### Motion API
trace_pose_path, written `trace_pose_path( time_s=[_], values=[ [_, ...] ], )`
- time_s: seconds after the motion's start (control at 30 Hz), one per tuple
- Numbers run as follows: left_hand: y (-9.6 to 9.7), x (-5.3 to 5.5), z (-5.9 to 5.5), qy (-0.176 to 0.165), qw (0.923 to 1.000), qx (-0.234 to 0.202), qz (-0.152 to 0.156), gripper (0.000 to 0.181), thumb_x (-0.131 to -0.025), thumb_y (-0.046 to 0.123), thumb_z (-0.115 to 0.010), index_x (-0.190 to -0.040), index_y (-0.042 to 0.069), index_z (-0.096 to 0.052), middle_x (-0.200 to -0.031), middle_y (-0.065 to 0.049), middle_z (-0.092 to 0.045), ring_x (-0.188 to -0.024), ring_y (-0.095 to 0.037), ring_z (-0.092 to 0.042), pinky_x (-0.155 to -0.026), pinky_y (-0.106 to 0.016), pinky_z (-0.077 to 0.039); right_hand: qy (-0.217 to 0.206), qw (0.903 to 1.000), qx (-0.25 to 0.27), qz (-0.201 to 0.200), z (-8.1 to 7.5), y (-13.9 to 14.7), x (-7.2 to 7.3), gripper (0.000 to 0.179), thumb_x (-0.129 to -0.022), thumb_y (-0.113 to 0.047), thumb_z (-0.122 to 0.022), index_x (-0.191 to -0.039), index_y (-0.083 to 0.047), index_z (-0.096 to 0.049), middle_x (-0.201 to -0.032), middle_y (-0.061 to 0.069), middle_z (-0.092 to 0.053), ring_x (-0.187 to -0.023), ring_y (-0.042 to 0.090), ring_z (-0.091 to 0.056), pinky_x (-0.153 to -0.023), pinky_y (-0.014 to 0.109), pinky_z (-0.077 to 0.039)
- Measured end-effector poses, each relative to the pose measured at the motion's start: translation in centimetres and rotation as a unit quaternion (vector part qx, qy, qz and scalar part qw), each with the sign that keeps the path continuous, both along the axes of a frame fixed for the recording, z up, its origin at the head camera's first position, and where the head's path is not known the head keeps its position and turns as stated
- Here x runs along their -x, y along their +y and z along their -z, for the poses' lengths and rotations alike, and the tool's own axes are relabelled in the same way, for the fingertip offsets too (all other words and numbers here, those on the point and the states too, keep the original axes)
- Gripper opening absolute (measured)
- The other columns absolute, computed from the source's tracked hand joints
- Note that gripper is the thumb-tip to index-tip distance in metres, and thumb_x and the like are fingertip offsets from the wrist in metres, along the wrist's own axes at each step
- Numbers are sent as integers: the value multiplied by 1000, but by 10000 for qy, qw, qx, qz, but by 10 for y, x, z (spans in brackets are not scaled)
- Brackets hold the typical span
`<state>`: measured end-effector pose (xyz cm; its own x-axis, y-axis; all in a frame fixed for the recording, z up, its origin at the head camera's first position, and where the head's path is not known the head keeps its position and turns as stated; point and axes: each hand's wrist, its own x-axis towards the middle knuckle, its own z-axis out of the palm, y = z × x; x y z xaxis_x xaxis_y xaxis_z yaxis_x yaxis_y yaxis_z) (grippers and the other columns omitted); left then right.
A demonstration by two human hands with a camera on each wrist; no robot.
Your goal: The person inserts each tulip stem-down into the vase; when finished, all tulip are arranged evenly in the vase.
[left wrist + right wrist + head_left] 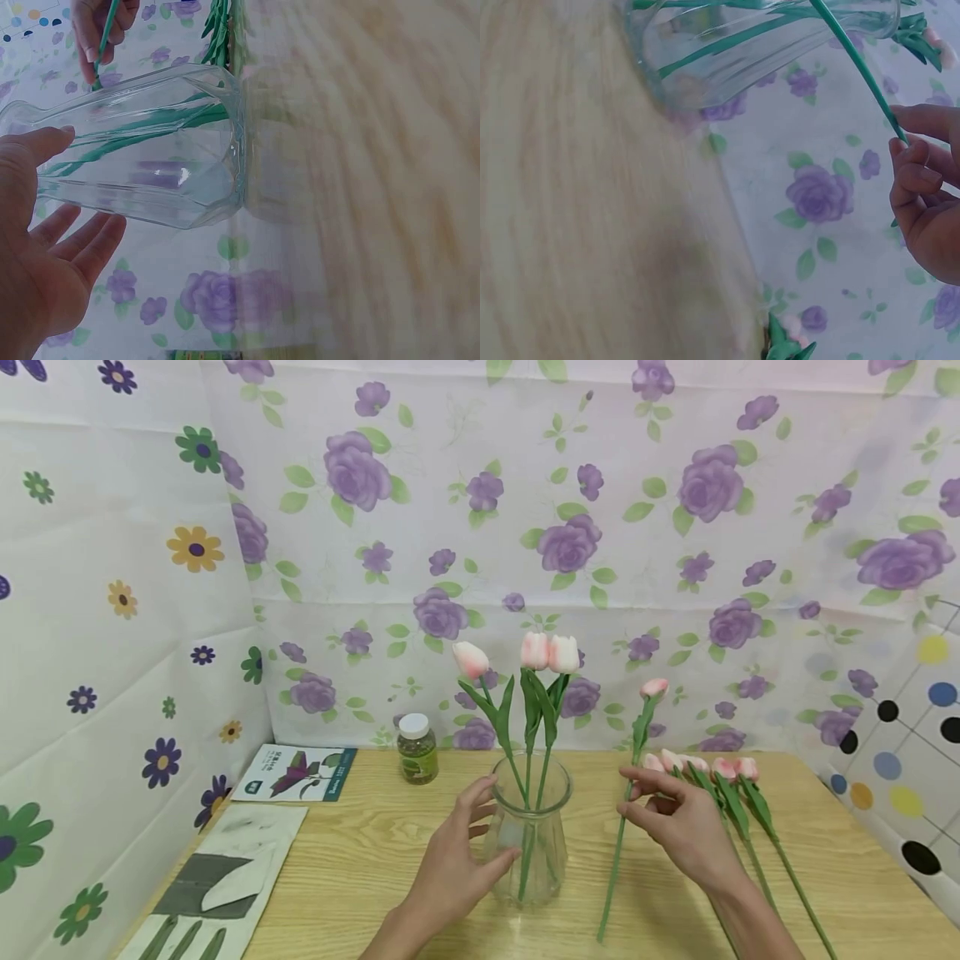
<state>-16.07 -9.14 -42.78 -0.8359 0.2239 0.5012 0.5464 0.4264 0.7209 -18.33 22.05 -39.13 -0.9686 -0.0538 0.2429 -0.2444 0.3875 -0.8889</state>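
Right of centre, the right hand (686, 827) pinches a tulip (621, 828) by its stem, fingers nearly together; too loose a pinch could let it swivel. At centre, the left hand's (453, 860) fingers spread about the vase (551, 852), which might tip if knocked.

Left hand (453, 864), right hand (686, 827): I am counting one each.
Vase (553, 839): one is standing.
Tulips inside (535, 652): three are standing.
Held tulip (641, 727): one is showing.
Lying tulips (733, 806): five heads are showing.
Jar (417, 753): one is standing.
Printed sheets (300, 772): two are lying.
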Motion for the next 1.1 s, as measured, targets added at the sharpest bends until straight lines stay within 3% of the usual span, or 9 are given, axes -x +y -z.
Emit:
trace_pose_path(
  time_s=[0.1,0.33,0.43,0.73,1.1],
  values=[
    [-1,0,0,24,10000,-44,-24,97,-86,5,-88,-161,28,-32,-148,-12,-61,-126,-31,-69,-97,-45,-64,91,9999,44,-21,-7,-4,1,46,-95,-19,-81,-138,-9,-69,-106,6,-66,-56,11,-46,-48,31,-41],
    [-2,-1,-1,-9,10000,-71,23,93,-87,6,-87,-161,21,-33,-148,-14,-61,-126,-31,-69,-97,-45,-64,434,9990,74,-65,-17,-13,2,45,-94,-14,-81,-138,-10,-69,-103,2,-66,-55,12,-48,-47,31,-41],
    [-2,-1,-1,-37,10000,-57,17,93,-87,6,-87,-161,22,-33,-148,-14,-61,-126,-31,-69,-97,-45,-64,549,9984,61,-94,-22,-16,2,45,-94,-14,-81,-138,-11,-70,-104,3,-66,-52,12,-45,-45,31,-39],
    [-2,-1,-1,-113,9999,2,37,94,-88,8,-87,-162,25,-31,-150,-12,-59,-128,-31,-68,-99,-45,-64,384,9981,463,106,-38,-22,4,47,-97,-16,-78,-142,-10,-66,-100,-9,-66,-54,8,-43,-46,30,-38],
    [-2,-1,-1,-113,9999,34,46,92,-89,10,-86,-162,21,-31,-150,-14,-59,-128,-31,-68,-98,-44,-64,477,9966,661,121,-47,-26,5,46,-98,-20,-78,-141,-10,-66,-99,-10,-64,-55,9,-43,-48,32,-38]
  ],
)
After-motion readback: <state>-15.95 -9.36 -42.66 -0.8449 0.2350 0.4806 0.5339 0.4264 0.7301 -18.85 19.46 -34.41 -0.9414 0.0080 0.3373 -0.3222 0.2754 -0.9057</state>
